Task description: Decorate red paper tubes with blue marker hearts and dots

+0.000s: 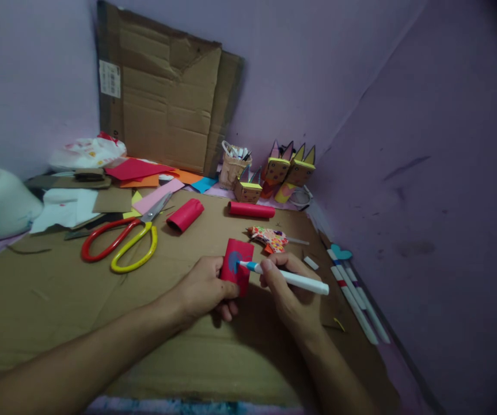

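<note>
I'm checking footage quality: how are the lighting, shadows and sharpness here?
Head view: dim light, with the upper right corner nearly black; head view: a soft shadow on the flat brown cardboard sheet beside the bare right hand; head view: fine detail soft, so print on the small white rectangular label can't be read.

left forearm (114, 340): bare, slanting in from lower left | left hand (203, 285): gripping, left thumb (230, 289) in front, fingers (226, 312) curled beneath | right forearm (334, 369): bare, rising from lower right | right hand (295, 302): writing grip, right thumb (271, 274) and index finger (287, 260) pinching | hands near each other, not touching; both wrists uncovered
</note>
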Tool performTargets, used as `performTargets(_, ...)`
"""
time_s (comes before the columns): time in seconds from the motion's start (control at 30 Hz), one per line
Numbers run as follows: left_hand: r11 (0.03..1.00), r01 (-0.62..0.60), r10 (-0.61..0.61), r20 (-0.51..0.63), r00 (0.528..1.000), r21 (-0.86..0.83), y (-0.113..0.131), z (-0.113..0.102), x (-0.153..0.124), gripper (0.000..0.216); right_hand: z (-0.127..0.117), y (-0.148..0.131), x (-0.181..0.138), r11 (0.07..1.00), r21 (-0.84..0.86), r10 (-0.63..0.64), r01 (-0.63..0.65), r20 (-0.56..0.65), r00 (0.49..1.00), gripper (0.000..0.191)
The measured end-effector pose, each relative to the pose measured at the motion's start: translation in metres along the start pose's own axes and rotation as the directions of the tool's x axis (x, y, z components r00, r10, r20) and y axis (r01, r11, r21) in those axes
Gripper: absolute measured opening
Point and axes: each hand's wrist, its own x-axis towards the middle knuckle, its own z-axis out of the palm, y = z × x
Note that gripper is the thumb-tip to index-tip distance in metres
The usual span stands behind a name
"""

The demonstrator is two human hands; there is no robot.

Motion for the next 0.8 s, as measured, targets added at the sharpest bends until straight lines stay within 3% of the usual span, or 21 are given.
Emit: performTargets(0.8,1.0,-0.006,0.006,-0.041,0.999,-0.004,0.0037,0.0001,-0.0021,0.014,0.0002,0.0029,0.0,1.0,-0.007,0.022,-0.022,-0.004,1.0,0.027)
